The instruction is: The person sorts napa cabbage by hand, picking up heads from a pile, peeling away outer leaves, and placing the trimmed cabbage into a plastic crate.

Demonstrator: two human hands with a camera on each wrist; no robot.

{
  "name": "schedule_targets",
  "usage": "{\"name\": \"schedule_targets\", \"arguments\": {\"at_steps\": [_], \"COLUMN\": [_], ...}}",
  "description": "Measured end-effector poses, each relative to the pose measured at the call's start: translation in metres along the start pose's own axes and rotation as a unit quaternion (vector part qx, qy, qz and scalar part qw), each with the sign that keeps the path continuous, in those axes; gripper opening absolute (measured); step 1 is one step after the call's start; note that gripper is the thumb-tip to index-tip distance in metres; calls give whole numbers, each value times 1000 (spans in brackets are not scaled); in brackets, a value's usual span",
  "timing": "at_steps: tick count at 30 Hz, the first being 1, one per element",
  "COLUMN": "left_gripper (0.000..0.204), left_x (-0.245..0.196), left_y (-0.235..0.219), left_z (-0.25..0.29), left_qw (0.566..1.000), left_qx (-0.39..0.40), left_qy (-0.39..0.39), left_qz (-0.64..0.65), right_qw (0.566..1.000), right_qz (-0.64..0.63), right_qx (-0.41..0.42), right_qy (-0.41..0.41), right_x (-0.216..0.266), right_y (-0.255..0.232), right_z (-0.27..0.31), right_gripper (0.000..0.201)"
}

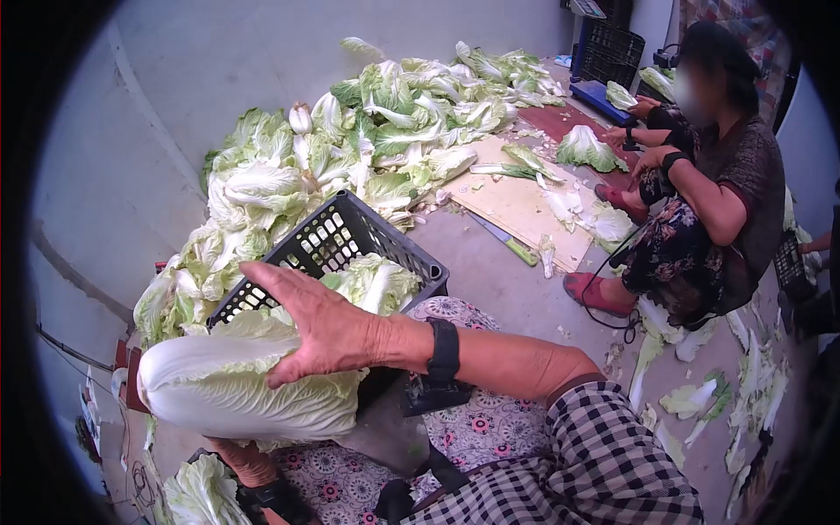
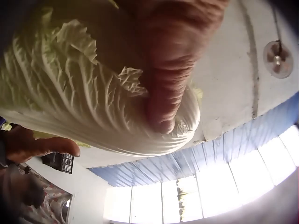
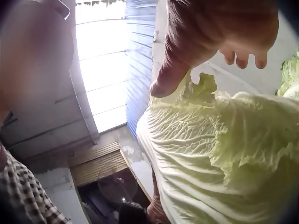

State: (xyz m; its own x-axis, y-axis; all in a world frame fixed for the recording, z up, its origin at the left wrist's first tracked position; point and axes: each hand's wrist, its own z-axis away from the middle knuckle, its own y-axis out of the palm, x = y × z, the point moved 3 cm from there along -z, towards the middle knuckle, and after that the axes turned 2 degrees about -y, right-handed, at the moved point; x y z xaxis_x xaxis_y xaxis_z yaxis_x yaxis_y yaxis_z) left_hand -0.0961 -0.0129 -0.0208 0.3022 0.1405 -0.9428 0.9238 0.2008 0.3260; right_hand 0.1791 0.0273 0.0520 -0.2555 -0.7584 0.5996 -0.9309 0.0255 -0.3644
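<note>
A big napa cabbage lies crosswise over my lap, white stem end to the left. My right hand rests on top of it with the fingers spread and nearly straight. From the right wrist view, the thumb of that hand touches the cabbage's crinkled leaves. My left hand cups the cabbage from below, mostly hidden under it. The left wrist view shows the left hand pressed against the leaves.
A dark plastic basket stands just beyond my knees, with a trimmed cabbage in it. A large cabbage pile lies against the wall. Another seated person works by a board and knife. Leaf scraps litter the floor.
</note>
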Motion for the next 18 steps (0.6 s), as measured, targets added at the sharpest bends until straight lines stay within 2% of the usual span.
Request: {"name": "schedule_targets", "arguments": {"at_steps": [1, 2, 3, 4, 5, 6, 8, 9, 12, 14, 15, 18], "left_gripper": [89, 89, 89, 88, 88, 87, 87, 87, 92, 95, 97, 99], "left_x": [1, 3, 7, 11, 17, 22, 24, 22, -20, -20, -17, 6], "left_y": [-4, -7, -9, -7, -14, -13, -18, -5, 68, 66, 63, 47], "left_z": [0, 0, -1, -3, -6, -7, -9, -10, -1, -4, -4, 1], "left_qw": [1000, 1000, 999, 997, 992, 983, 968, 969, 991, 983, 978, 963], "left_qx": [-2, 2, 19, 47, 85, 135, 193, 201, 118, 173, 199, 246], "left_qy": [-7, -12, -22, -36, -62, -92, -117, -102, 49, 60, 62, 13], "left_qz": [13, 24, 37, 49, 66, 88, 107, 102, 38, 21, 13, -113], "right_qw": [1000, 990, 958, 905, 890, 873, 854, 868, 893, 897, 913, 945], "right_qz": [8, -109, -223, -333, -397, -421, -473, -446, -398, -391, -334, -237], "right_qx": [-17, 71, 154, 230, 198, 190, 133, 120, 80, 60, 87, 107], "right_qy": [14, 52, 89, 126, 105, 155, 173, 182, 196, 198, 215, 200], "right_x": [-1, 4, 11, 18, 19, 26, 18, 14, 6, 2, 2, -2], "right_y": [-5, 5, 18, 33, 51, 50, 61, 57, 43, 36, 34, 42], "right_z": [-1, 2, 8, 18, 29, 36, 42, 41, 34, 34, 35, 41], "right_gripper": [121, 120, 120, 120, 118, 111, 102, 100, 96, 96, 97, 100]}}
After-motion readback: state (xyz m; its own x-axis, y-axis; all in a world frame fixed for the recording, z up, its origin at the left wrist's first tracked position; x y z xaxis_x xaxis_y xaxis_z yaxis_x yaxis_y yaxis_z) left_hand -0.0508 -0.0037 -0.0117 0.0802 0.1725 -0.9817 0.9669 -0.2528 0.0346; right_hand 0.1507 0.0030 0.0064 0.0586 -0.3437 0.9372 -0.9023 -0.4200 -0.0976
